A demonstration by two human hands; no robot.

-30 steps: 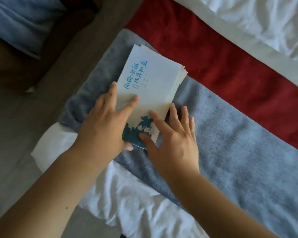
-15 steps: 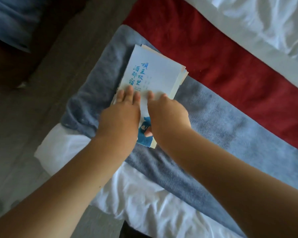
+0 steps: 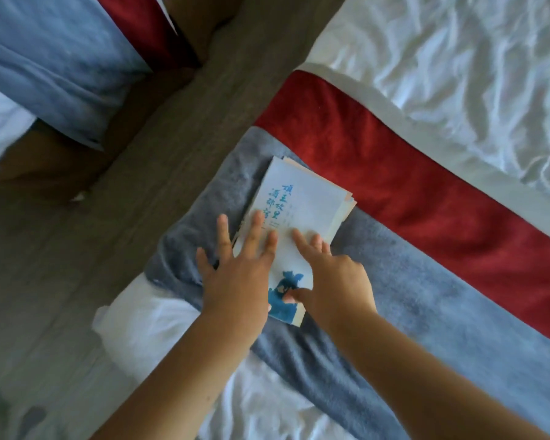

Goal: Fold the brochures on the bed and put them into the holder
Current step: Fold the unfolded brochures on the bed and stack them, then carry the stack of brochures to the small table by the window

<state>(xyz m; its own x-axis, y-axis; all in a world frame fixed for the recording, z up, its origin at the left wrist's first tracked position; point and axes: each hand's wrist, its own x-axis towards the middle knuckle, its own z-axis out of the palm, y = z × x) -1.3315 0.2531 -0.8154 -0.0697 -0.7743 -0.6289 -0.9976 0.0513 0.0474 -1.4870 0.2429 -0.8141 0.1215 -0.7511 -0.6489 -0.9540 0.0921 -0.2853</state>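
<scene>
So the brochures (image 3: 302, 204) are sitting in a stack on top of the grey blanket (image 3: 426, 296), near the blanket's end at the corner of the bed (image 3: 458, 74). A red strip (image 3: 394, 160) runs just past the blanket's far edge. The top one has blue writing and a blue picture at its near end. The sheets under it fan out a bit at the far corner, so it's not a neat pile.

Grip-wise, neither hand is clamped on anything. The left hand (image 3: 238, 271) is flat with fingers spread apart, a couple on the paper's left edge and the rest landing on the blanket. The right hand (image 3: 337, 281) has straight fingers pressing the middle of the top sheet, thumb down on the blue picture.

Looks to me like the flattening/creasing step. Tip: a blanket is soft, so the crease will come out mushy unless you press firmly and run your fingers along the whole fold, with one hand pinning the paper so it can't skid. I'd square up those fanned edges first too. There's no holder in view, so that part is yet to come.
</scene>
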